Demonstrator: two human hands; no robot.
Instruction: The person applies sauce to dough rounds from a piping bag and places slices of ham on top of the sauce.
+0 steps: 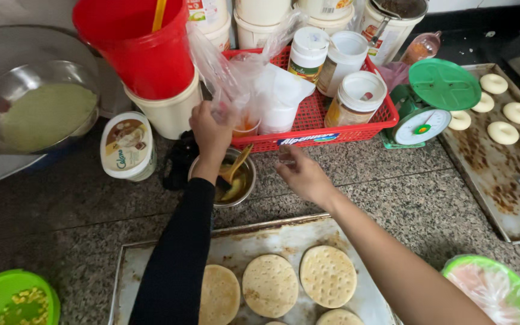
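Head view: the left hand (210,133), mid-frame, pinched a clear plastic bag (230,84) at the red basket (317,114). Just below it sat the small metal bowl (236,179) with a wooden spoon (236,167). The right hand (301,174), fingers loosely spread and holding nothing, hovered right of the bowl over the granite tabletop (392,180).

- Speckled grey granite counter (386,180) bearing everything.
- Just below left hand (210,133): small metal bowl (234,180).
- Beneath both forearms: worn baking tray (151,265).
- Beyond right hand (301,174): red basket (317,123), green scale (431,102).
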